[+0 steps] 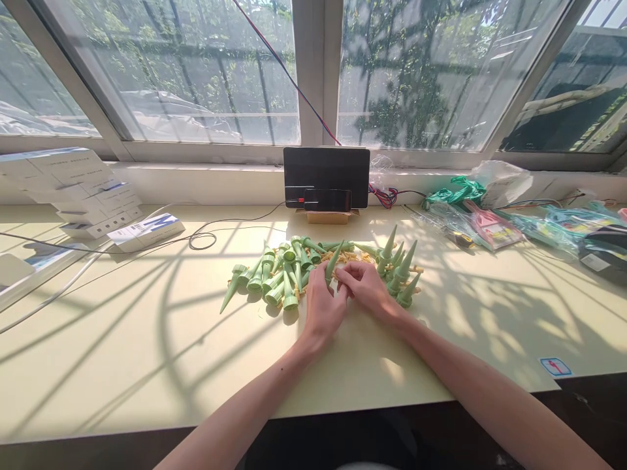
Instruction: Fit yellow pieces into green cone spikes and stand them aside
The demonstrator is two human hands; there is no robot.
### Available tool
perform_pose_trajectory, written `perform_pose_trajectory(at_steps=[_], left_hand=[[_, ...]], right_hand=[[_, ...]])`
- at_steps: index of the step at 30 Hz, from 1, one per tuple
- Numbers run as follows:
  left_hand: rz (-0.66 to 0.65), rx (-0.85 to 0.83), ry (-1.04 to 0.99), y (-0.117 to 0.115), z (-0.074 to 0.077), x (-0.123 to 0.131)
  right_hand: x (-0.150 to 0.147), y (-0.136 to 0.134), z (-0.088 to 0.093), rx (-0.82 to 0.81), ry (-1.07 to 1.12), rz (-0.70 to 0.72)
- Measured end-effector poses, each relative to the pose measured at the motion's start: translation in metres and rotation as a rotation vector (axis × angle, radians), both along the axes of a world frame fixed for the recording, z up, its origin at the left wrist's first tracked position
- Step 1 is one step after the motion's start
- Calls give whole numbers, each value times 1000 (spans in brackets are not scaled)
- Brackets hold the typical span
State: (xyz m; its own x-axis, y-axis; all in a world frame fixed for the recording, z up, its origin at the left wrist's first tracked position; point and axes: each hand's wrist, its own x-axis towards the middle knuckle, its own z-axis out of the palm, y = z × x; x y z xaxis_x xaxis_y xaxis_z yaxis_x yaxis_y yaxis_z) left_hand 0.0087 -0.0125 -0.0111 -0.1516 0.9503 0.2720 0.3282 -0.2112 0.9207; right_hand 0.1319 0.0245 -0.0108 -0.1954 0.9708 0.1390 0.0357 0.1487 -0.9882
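My left hand (pixel 323 307) is closed around a green plant-watering spike (pixel 334 260), whose pointed tip rises upward. Close against it, my right hand (pixel 365 284) has its fingertips pinched at the spike's lower part; what they hold there is too small and hidden to make out. Left of my hands lies a heap of green spikes (pixel 290 297) with round collars, mostly on their sides. Small tan plastic pieces (pixel 361 256) are scattered just behind my hands. On the right, several spikes (pixel 402 266) stand tip up, with tan pieces sticking out near their bases.
A tablet (pixel 326 163) leans by the window with a phone (pixel 327 200) before it on a small cardboard stand (pixel 327 217). White boxes (pixel 98 189) are stacked at left, near cables (pixel 200 241). Plastic-wrapped packets (pixel 494 228) lie at right. The table's front edge (pixel 362 406) is close.
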Motion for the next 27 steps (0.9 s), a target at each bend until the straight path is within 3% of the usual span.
perform_pose_trajectory(at_steps=[20, 27], left_hand=[[46, -34, 65, 0, 1, -1], [43, -14, 103, 1, -2, -2]], right_hand=[[0, 0, 1, 7, -6, 57], [1, 0, -1, 92, -40, 61]])
